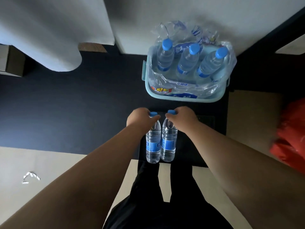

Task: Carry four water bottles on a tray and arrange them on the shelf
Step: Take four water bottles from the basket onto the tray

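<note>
Clear plastic, blue caps and blue labels: two water bottles stand upright side by side, touching or nearly so, on a black tray (184,154) whose near edge overhangs the pale floor. Their long axes run vertical, caps toward the camera. The left hand (140,119) closes on the neck of the left bottle (153,142), fingers curled round just under the cap; the right hand (181,118) pinches the right bottle (168,141) in the same spot, thumb pressed against the neck. Both forearms reach straight forward and down, wrists bent slightly inward toward each other. Beyond the tray, a pale teal plastic basket (181,97) (lined with torn, crinkled shrink wrap) holds three more blue-capped bottles (188,60), upright and leaning slightly apart
</note>
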